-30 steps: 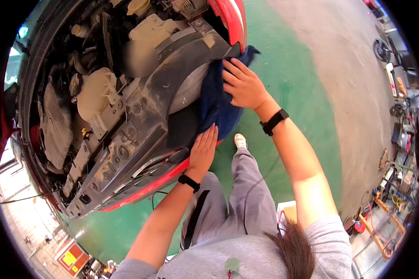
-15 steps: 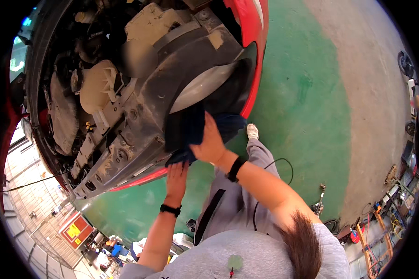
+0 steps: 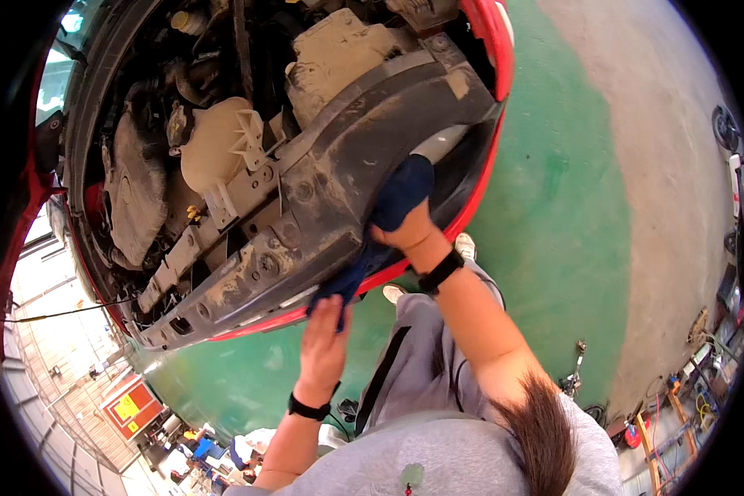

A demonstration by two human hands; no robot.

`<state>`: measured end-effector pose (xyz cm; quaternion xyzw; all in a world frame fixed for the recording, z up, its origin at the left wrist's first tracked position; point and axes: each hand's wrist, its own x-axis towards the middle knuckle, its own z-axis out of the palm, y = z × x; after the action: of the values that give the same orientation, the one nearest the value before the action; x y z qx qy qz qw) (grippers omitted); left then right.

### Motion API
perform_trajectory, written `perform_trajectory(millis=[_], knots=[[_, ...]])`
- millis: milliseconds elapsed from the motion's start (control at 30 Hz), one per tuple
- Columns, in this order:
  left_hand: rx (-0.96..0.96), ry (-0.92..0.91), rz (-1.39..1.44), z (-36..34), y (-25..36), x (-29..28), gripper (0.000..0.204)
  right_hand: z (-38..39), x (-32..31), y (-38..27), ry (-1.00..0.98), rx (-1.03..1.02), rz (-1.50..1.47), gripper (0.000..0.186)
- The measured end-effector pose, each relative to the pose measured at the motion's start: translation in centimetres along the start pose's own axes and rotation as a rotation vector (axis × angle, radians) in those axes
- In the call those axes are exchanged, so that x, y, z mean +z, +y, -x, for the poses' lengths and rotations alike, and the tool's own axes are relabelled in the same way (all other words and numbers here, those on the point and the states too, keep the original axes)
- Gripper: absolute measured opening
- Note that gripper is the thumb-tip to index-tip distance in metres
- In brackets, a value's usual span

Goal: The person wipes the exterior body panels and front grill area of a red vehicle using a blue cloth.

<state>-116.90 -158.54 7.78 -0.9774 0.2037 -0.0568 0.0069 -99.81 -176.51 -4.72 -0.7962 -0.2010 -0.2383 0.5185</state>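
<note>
At the front corner of the red car (image 3: 498, 70), the blue cloth (image 3: 405, 186) lies bunched in the dark recess beside what looks like a pale headlight (image 3: 443, 142). The right hand (image 3: 409, 231) has its fingers hidden by the cloth, so its grip cannot be told; the left hand (image 3: 322, 343) touches the cloth's lower end with outstretched fingers, perhaps pinching. Rubbing would probably go best with flat, even pressure and the loose end kept off the dusty frame (image 3: 264, 266). Beyond sits a round, pale tank (image 3: 215, 153); its contents cannot be seen.
</note>
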Motion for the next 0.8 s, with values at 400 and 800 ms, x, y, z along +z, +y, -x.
perform_trajectory(millis=[400,800], knots=[[0.087,-0.423,0.285,0.6,0.7,8.6,0.053,1.5,-2.5,4.8,-0.314,-0.719,0.449,0.029],[0.041,-0.210,0.517,-7.5,6.9,8.9,0.059,1.0,-7.4,4.1,-0.035,0.113,0.504,0.045]])
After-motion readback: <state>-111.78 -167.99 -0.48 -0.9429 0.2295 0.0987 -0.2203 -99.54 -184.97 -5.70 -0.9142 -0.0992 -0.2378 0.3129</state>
